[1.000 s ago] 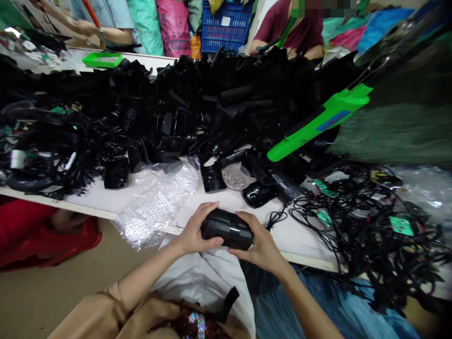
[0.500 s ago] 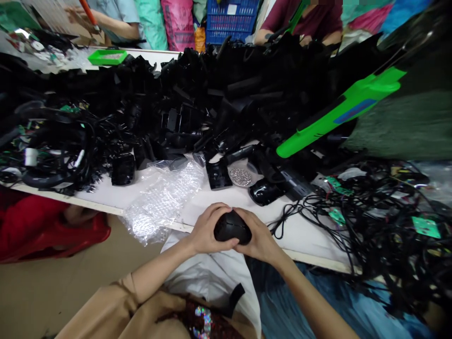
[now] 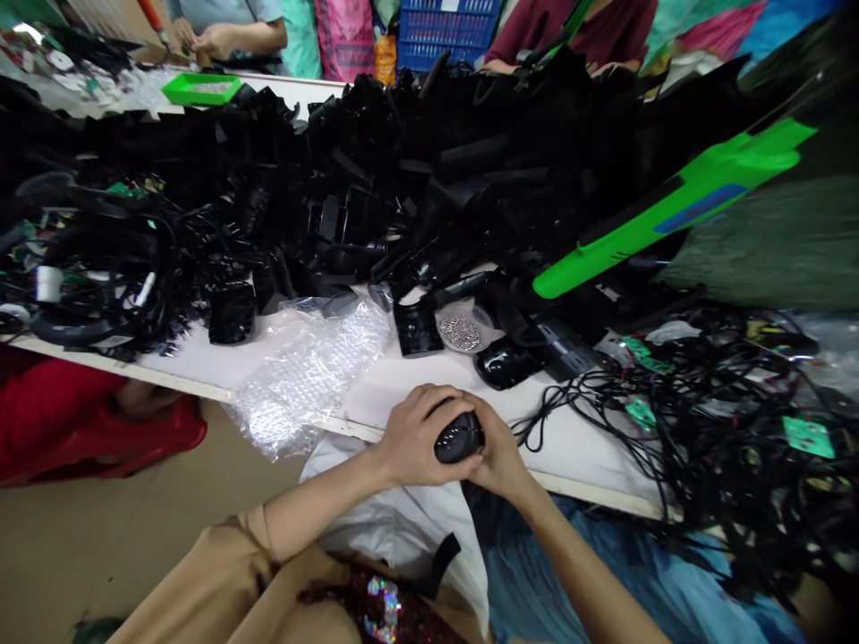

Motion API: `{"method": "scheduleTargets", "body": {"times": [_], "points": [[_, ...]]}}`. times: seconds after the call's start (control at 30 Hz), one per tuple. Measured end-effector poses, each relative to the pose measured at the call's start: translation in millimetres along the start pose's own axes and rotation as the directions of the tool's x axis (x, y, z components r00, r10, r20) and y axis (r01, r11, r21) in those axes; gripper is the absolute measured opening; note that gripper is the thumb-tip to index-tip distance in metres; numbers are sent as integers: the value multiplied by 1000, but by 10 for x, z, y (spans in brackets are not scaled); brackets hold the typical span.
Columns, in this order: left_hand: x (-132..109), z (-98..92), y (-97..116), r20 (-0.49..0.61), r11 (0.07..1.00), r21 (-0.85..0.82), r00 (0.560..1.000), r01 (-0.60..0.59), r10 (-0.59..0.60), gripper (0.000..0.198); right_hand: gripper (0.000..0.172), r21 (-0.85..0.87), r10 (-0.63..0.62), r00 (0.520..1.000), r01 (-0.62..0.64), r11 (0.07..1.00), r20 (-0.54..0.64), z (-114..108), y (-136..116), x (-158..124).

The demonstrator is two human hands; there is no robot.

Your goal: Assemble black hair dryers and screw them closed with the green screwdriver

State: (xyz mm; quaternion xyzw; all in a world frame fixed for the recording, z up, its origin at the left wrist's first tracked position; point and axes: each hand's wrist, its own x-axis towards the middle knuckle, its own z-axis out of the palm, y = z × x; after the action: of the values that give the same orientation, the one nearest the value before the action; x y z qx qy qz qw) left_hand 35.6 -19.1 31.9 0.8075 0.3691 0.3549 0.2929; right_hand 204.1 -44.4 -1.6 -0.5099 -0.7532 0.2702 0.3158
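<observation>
At a white table facing a blue crate, 2 hands clasp a black casing.

Rounded black plastic housing looks smooth, faintly glossy; crumpled clear plastic sheet shines; long white desk looks matt.

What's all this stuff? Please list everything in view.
table: 1, white, mid-scene
rounded piece: 1, black, low centre, held
part pile: uncountable, black, along the table
small metal pieces: many, silver, central heap
plastic wrap: 1 heap, clear, over near table edge
tool: 1, green, over the pile, right
cables: uncountable, black, both sides
circuit boards: several, green, among right-hand cables
tray: 1, green, far left
crate: 1, blue, background
sacks: several, mixed, background
stool: 1, red, lower left
co-workers: at least 2, blue and maroon tops, far side
left grip: 1, bare, around rounded piece
right grip: 1, bare, around rounded piece
</observation>
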Motion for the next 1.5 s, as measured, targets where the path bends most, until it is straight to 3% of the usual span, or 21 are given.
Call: {"method": "scheduleTargets", "body": {"times": [0.2,0.4,0.47,0.6,0.7,0.83,1.03,1.13,1.27,1.5], "points": [[68,-5,19,49,1000,2,998,26,-26,55,63,81,38,999,-36,996,-17,-3,32,-11],[100,-127,-49,210,954,-219,965,203,-157,100,86,198,147,989,-143,970,-4,-29,13,-11],[107,-134,-67,221,927,-279,956,250,-191,99,89,228,173,985,-170,959,9,-46,-9,-3],[123,-78,-50,179,938,-277,970,208,-162,83,83,243,161,987,-158,957,6,-71,-28,4],[128,-20,-29,112,947,-248,977,206,-183,80,75,197,133,991,-131,972,3,-82,-15,-1],[107,19,-60,99,943,-282,983,178,-156,81,77,210,119,993,-113,971,-15,-95,31,-24],[-7,38,-220,198,804,-543,968,240,-156,113,84,267,184,981,-194,944,62,-114,51,-36],[-2,40,-221,216,827,-501,962,254,-164,114,86,272,198,977,-214,938,84,-140,3,-15],[46,49,-175,161,860,-457,972,226,-170,104,91,251,191,976,-211,945,101,-184,-46,15],[10,108,-199,74,906,-399,990,143,-124,93,92,204,113,994,-108,973,-12,-155,29,1]]}}
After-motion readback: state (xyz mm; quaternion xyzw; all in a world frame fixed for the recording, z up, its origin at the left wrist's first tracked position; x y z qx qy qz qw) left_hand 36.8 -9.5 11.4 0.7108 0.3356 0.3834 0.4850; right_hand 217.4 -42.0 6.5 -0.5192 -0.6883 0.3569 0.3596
